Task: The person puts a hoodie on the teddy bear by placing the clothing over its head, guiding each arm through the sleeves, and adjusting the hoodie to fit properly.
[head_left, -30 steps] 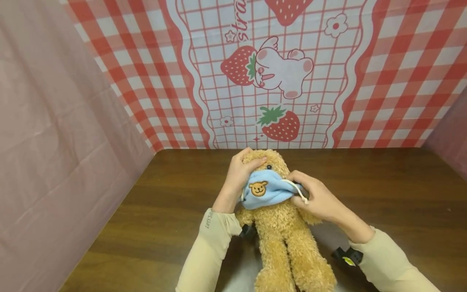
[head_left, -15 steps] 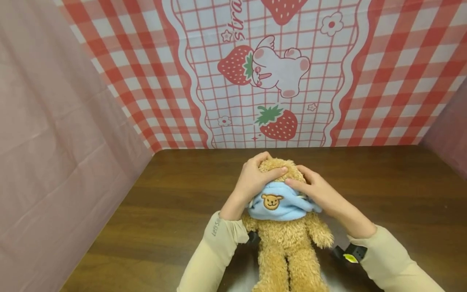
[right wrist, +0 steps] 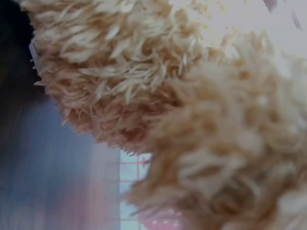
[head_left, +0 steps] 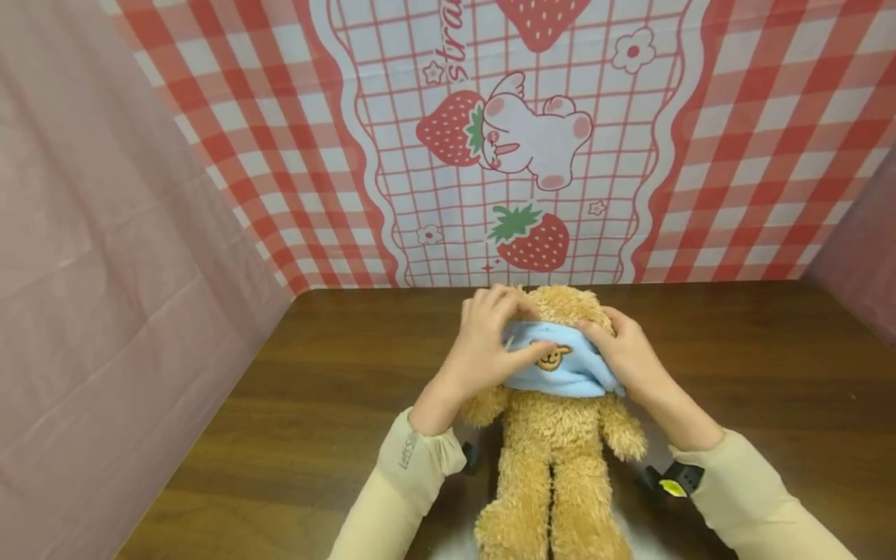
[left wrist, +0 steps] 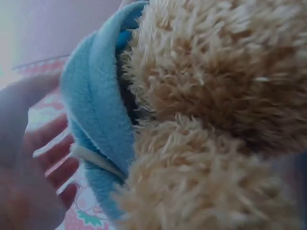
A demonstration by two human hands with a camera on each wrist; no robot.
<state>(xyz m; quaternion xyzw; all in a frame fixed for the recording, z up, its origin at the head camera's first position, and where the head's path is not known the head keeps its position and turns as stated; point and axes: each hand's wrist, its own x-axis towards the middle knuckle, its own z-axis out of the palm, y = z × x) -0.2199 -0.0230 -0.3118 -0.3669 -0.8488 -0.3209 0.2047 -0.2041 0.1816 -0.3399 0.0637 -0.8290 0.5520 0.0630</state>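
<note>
A tan plush teddy bear is held upright or leaning back, facing the head camera. Around its head, across the face, sits a light-blue fleece piece with an embroidered bear patch; its exact kind is unclear. My left hand is at the bear's head on the left, fingers spread and thumb over the patch. In the left wrist view, a white cord hangs from the fleece beside those fingers. My right hand grips the other side of the head, thumb in front, fingers hidden behind.
A brown wooden table lies under the bear. Behind it hangs a red-and-white checked cloth with strawberries, and a pink curtain hangs at the left. Dark wrist devices show near both sleeves.
The bear shifts right, dips, then rises. My right hand leaves the fleece's corded side for the head's side. My left thumb moves from the forehead down over the patch; the bear's eye is now hidden.
</note>
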